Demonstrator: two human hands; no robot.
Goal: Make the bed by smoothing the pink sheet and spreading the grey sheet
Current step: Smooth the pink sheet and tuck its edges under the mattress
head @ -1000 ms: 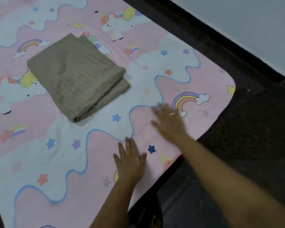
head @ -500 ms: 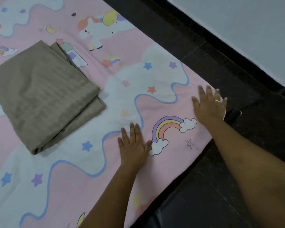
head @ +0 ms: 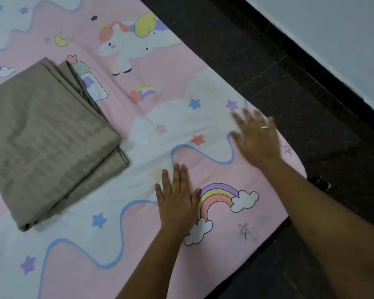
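The left hand point(head: 177, 199) lies flat and spread, empty, on the pink sheet point(head: 151, 108), likely pinning it. Left of it the grey sheet point(head: 45, 139) sits folded, well apart, not yet spread. The right hand point(head: 257, 137), blurred, fingers wide, empty, sweeps near the sheet's right edge by the dark floor point(head: 257, 61); open sheet lies ahead.

A pink sheet point(head: 164, 78) printed with unicorns, rainbows and stars covers the bed, which sits low on a dark floor point(head: 289, 87). A folded grey sheet point(head: 43, 134) lies on it.
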